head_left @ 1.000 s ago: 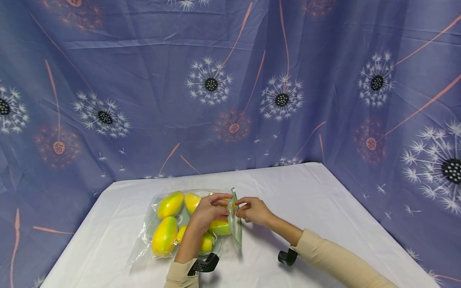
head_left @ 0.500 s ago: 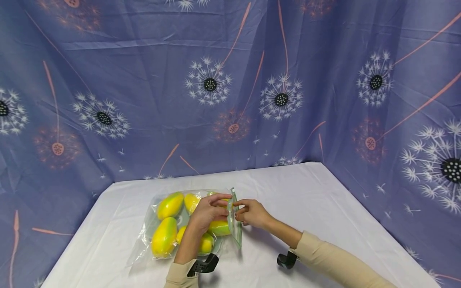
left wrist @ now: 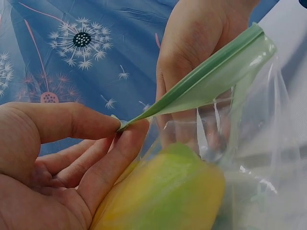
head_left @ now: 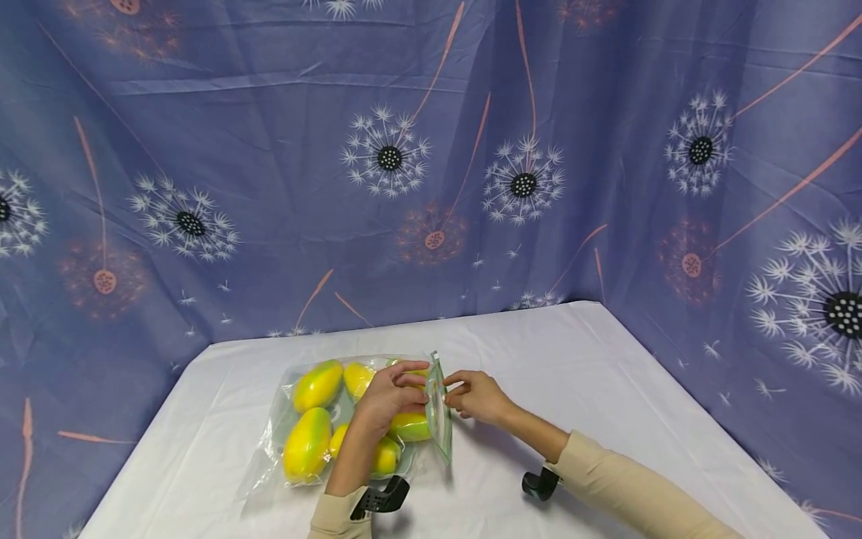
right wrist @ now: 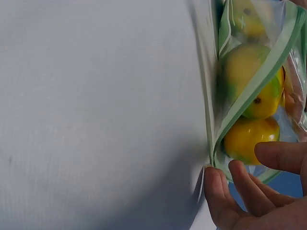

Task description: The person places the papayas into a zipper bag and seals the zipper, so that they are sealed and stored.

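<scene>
A clear zip bag [head_left: 272,434] with a green rim lies on its side, holding several yellow-green mangoes [head_left: 307,445]. Its mouth faces right and gapes in the right wrist view. My left hand [head_left: 385,398] reaches over the bag; in the left wrist view, its thumb and finger pinch one end of the green rim [left wrist: 206,72]. Just right of the mouth is my right hand [head_left: 480,397]. The right wrist view has its thumb apart from its bent fingers [right wrist: 249,189], with nothing gripped between them and the fingertips close by the rim.
A white cloth covers the table [head_left: 572,359]. Blue curtains [head_left: 289,187] with a dandelion print stand behind it and at both sides. Each wrist bears a black camera mount [head_left: 540,483].
My right hand's fingertips have drawn back slightly to the right, away from the bag's rim. The left hand keeps its pinch, and the mangoes stay in place.
</scene>
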`<state>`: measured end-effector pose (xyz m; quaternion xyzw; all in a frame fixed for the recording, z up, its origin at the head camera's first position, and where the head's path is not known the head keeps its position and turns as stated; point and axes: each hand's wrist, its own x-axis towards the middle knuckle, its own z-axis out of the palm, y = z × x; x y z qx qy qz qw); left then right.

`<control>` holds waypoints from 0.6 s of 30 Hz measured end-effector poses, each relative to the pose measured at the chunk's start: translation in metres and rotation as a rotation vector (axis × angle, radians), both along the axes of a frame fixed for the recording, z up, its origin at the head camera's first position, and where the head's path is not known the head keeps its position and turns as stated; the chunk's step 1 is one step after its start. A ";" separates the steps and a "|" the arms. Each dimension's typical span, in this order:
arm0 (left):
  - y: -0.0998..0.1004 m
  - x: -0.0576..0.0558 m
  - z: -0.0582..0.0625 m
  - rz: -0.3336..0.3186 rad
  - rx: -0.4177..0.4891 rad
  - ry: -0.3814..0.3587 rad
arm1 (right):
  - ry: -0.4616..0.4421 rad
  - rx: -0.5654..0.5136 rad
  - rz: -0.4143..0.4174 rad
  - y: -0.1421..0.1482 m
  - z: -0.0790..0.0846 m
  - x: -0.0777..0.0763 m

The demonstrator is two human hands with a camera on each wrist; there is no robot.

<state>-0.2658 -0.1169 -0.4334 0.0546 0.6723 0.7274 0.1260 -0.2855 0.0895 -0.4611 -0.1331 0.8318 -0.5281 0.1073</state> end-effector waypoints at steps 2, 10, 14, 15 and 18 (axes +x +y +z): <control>0.001 0.000 -0.001 0.010 0.010 0.002 | -0.012 -0.003 -0.020 0.002 0.001 -0.001; 0.003 0.002 0.001 0.004 -0.020 0.021 | -0.054 -0.038 -0.061 0.011 0.003 -0.004; 0.003 0.003 0.001 -0.002 -0.045 0.027 | -0.053 -0.037 -0.064 0.012 0.006 -0.001; 0.003 0.003 0.001 -0.001 -0.052 0.028 | -0.047 -0.034 -0.064 0.012 0.007 -0.001; 0.004 0.004 0.002 -0.003 -0.067 0.032 | -0.050 -0.032 -0.070 0.012 0.008 0.000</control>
